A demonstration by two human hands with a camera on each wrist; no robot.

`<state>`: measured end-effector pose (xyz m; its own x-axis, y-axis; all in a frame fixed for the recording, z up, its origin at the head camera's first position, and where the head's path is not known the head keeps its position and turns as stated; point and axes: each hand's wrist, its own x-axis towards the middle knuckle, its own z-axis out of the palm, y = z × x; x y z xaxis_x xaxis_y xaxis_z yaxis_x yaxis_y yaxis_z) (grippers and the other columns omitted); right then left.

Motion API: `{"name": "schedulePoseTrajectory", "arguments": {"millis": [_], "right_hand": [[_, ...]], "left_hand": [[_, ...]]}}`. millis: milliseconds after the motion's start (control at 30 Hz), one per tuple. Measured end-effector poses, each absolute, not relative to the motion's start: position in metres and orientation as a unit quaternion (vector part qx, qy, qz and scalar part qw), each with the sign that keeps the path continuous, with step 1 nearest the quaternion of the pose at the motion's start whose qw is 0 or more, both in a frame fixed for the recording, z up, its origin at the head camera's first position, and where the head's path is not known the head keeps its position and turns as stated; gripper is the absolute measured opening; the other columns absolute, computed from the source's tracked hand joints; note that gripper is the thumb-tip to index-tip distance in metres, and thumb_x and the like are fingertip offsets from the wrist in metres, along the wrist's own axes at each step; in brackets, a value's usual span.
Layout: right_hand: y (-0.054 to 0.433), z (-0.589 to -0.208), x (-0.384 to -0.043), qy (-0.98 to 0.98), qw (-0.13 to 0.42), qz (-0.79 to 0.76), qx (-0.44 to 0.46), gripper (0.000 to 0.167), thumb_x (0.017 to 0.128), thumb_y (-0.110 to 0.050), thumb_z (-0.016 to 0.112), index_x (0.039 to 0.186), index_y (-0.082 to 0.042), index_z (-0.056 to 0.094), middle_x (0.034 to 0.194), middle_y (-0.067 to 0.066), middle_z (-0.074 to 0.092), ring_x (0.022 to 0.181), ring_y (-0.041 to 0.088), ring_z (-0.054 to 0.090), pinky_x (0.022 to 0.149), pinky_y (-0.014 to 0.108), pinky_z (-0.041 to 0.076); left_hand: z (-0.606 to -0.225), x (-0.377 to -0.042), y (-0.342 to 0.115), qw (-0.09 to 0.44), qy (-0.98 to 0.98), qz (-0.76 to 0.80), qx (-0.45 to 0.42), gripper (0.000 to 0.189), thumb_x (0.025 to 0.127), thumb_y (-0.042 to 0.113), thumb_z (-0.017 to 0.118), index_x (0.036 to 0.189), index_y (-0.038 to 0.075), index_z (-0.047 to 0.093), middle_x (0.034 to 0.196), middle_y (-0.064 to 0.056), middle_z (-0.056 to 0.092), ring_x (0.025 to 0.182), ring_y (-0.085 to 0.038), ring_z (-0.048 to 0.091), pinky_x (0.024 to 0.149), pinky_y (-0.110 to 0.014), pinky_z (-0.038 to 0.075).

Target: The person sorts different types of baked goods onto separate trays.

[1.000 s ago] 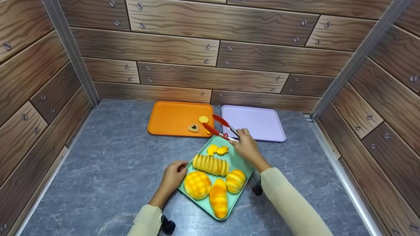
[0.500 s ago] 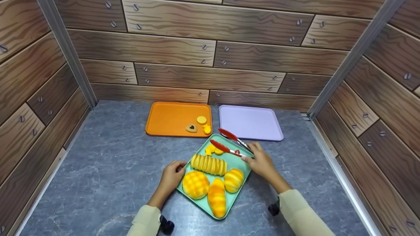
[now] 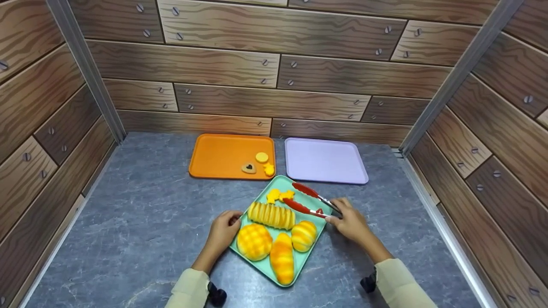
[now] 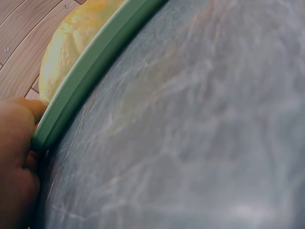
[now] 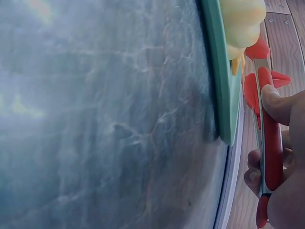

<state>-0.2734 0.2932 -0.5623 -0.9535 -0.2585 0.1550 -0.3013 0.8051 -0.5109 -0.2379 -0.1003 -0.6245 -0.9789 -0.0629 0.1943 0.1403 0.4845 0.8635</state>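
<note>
At the left edge of a mint-green tray (image 3: 278,181), my left hand (image 3: 224,229) grips the rim, thumb (image 4: 37,109) on top and fingers underneath. My right hand (image 3: 352,222) holds red-tipped tongs (image 3: 301,207) by their handles, arms spread with nothing between the tips. The tips hang over the tray's upper right part, close to small yellow fish-shaped pieces (image 3: 273,196). Also on this tray are a sliced loaf (image 3: 272,215), a round bun with a grid pattern (image 3: 254,242), a long bread (image 3: 282,259) and a small striped roll (image 3: 304,236).
An orange tray (image 3: 222,156) at the back holds a round yellow biscuit (image 3: 262,157), a brown cookie with a dark heart (image 3: 249,168) and a yellow fish-shaped piece (image 3: 269,170). Right of it lies a lilac tray (image 3: 325,160). Wood-patterned walls (image 3: 231,68) enclose the grey table.
My right hand has drawn the tongs back from the orange tray, toward me and to the right, over the green tray. The left hand keeps its grip on the rim.
</note>
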Motion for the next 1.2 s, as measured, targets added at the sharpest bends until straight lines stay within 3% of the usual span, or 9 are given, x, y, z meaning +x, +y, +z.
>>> {"name": "schedulePoseTrajectory", "arguments": {"millis": [1200], "right_hand": [[0.292, -0.574, -0.273, -0.952, 0.057, 0.262, 0.148, 0.056, 0.09, -0.026, 0.076, 0.138, -0.004, 0.059, 0.137, 0.012, 0.057, 0.12, 0.036, 0.06, 0.101, 0.057, 0.045]], "left_hand": [[-0.627, -0.238, -0.1, 0.107, -0.854, -0.509, -0.026, 0.016, 0.095, 0.01, 0.067, 0.108, 0.01, 0.075, 0.093, 0.0, 0.067, 0.083, -0.012, 0.058, 0.076, -0.028, 0.049]]}}
